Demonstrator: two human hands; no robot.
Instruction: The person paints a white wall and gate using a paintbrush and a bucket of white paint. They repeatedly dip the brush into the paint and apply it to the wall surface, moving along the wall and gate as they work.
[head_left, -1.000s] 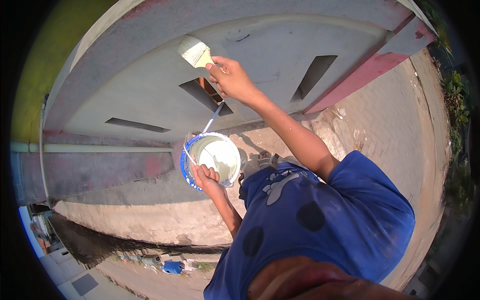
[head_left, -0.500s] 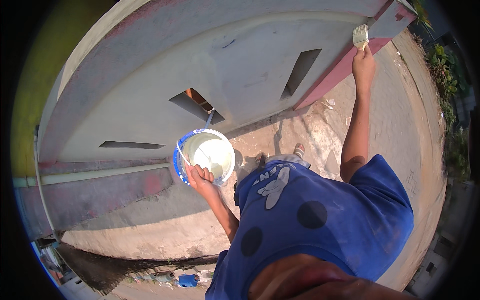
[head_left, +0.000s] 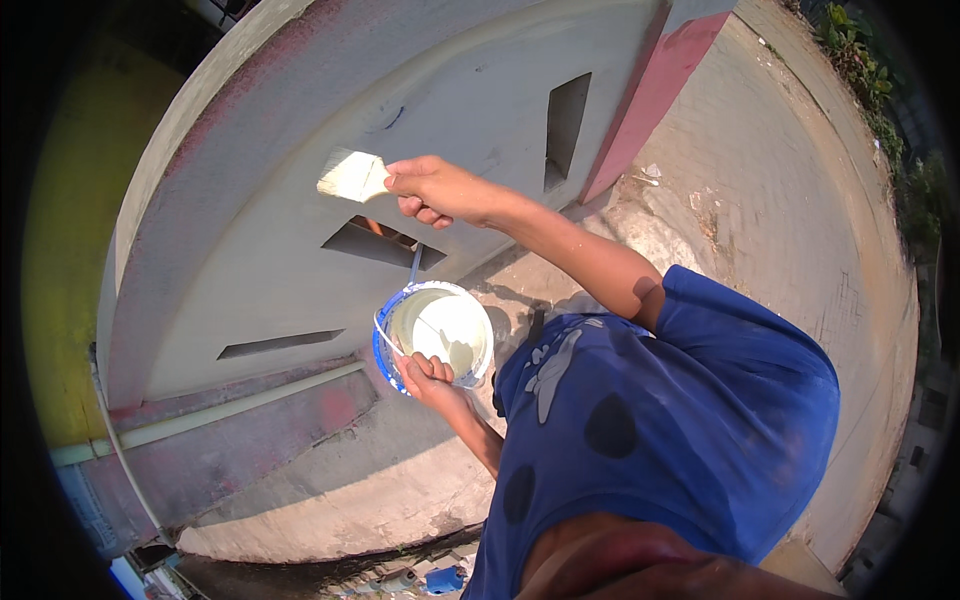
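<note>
So from the head view, right hand [head_left: 440, 190] is wrapped tight around a paintbrush [head_left: 352, 176] pressed against the grey wall [head_left: 300, 250], while left hand [head_left: 432, 375] grips the blue paint bucket [head_left: 436, 335] just below it.

The right hand [head_left: 440, 190] holds a brush [head_left: 352, 176] against the wall [head_left: 260, 270], above the slot [head_left: 385, 243] in it. Below that slot the left hand [head_left: 430, 375] grips the near rim of a bucket [head_left: 435, 335]. Another slot [head_left: 283, 344] lies to the bucket's left, a third [head_left: 566, 130] up to the right. The pavement [head_left: 800, 230] stretches on the right.
</note>
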